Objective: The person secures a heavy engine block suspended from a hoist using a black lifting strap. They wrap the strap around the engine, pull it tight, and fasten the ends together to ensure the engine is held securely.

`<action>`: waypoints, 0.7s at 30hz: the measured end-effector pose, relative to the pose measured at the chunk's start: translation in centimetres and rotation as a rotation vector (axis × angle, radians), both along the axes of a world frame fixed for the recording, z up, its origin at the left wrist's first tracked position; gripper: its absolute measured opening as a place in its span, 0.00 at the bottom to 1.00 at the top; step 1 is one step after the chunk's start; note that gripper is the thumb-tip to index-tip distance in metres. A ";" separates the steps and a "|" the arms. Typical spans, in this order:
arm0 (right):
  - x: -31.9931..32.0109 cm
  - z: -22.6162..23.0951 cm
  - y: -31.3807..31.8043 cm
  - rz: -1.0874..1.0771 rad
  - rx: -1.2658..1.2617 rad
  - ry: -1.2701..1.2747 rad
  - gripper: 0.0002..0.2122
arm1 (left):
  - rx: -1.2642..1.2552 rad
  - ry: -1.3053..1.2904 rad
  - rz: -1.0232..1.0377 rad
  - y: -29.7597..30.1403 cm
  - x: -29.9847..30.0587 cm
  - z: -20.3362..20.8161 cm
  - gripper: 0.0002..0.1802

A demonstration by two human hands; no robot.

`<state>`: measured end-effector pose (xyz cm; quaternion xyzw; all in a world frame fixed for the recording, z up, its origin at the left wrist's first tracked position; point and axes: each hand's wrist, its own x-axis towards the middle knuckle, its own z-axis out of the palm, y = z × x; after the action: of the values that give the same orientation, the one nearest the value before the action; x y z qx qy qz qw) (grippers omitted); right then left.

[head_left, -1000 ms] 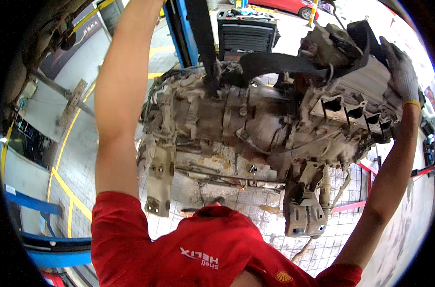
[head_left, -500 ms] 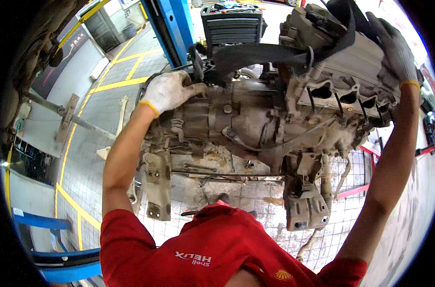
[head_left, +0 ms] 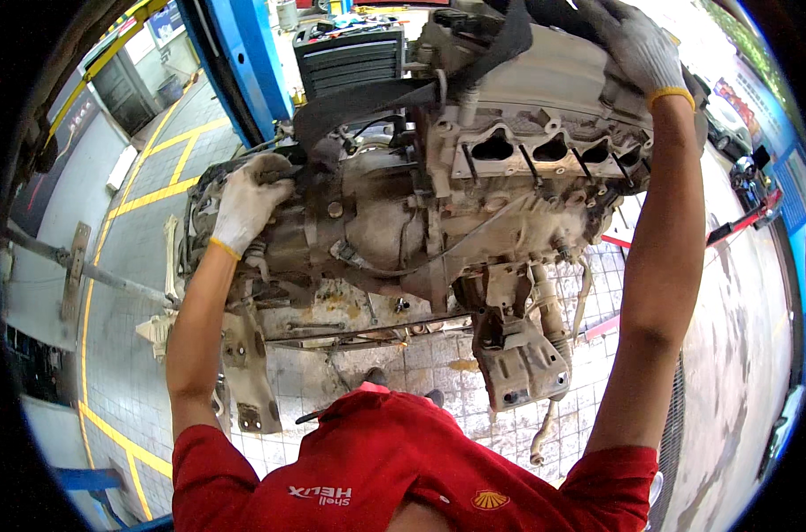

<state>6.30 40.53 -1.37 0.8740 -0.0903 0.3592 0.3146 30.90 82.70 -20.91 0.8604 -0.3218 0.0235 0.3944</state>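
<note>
A grimy engine (head_left: 545,226) with its gearbox (head_left: 376,208) attached spans the view in front of me, intake ports facing my side. My left hand (head_left: 248,199), in a white knit glove, has its fingers curled over the gearbox's top left end. A wide black strap (head_left: 367,106) crosses the top of the unit from near those fingers up to the far right. My right hand (head_left: 638,49), in a darkened glove, closes on that strap beside the pale engine cover (head_left: 563,84); its fingertips are partly hidden. Brackets (head_left: 523,368) hang below the unit.
A blue lift post (head_left: 239,66) and a dark tool cabinet (head_left: 350,62) stand behind the unit. Yellow lines (head_left: 168,191) mark the tiled floor at left. A red bar (head_left: 749,217) juts in at right, with a parked car (head_left: 727,124) beyond.
The engine, gearbox and background have shifted left in view, showing more of the right side. Both my hands stay on the unit and strap; my left fingers look more curled.
</note>
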 end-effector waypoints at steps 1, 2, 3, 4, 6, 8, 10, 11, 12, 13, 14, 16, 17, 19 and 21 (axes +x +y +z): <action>-0.1 0.0 -0.7 -0.083 0.016 0.039 0.20 | 0.002 0.053 0.009 -0.1 0.0 0.1 0.14; -0.1 0.2 -2.5 -0.145 0.035 0.068 0.21 | -0.113 0.179 -0.015 0.3 -0.4 -0.1 0.15; 0.1 0.3 -4.2 -0.212 0.053 0.096 0.22 | -0.241 0.201 -0.076 0.4 -0.6 -0.7 0.17; 0.7 0.2 -5.1 -0.160 0.350 0.009 0.22 | -0.302 0.434 -0.093 1.0 0.3 -1.8 0.19; 0.9 0.3 -6.3 -0.242 0.098 0.027 0.27 | -0.398 0.706 -0.153 1.9 2.0 -2.2 0.23; 1.4 0.8 -4.6 -0.168 0.227 0.033 0.29 | -0.363 0.694 -0.205 2.5 1.7 -1.7 0.25; 0.6 0.6 -3.4 -0.098 -0.020 0.093 0.28 | -0.153 0.466 -0.224 2.0 0.3 0.2 0.27; 0.4 0.6 -4.1 -0.099 -0.041 0.089 0.31 | 0.000 0.300 -0.228 1.7 -0.4 0.9 0.28; 0.3 0.7 -5.5 -0.099 -0.062 0.085 0.35 | 0.084 0.206 -0.331 1.8 0.1 0.7 0.29; 0.2 0.3 -6.4 -0.100 -0.081 0.090 0.38 | 0.288 0.115 -0.258 1.5 -0.5 1.7 0.28; 0.5 -0.1 -6.1 -0.091 0.020 0.075 0.41 | 0.487 0.018 -0.187 0.9 -1.5 3.9 0.28; 0.4 -0.1 -6.4 -0.071 0.011 0.073 0.43 | 0.681 -0.199 -0.116 1.0 -1.0 4.0 0.30; 0.5 0.1 -6.6 -0.071 -0.047 0.077 0.42 | 0.608 -0.189 -0.102 1.2 -0.4 3.7 0.29; 0.6 0.3 -6.5 -0.083 -0.118 0.065 0.39 | 0.472 -0.167 -0.084 1.6 0.4 3.2 0.27; 0.5 0.1 -7.0 -0.080 -0.108 0.071 0.37 | 0.059 0.027 -0.087 2.2 0.6 2.6 0.22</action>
<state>6.76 33.57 -1.26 0.8637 -0.0945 0.3192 0.3785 31.50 84.88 -18.28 0.8570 -0.3542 -0.0149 0.3741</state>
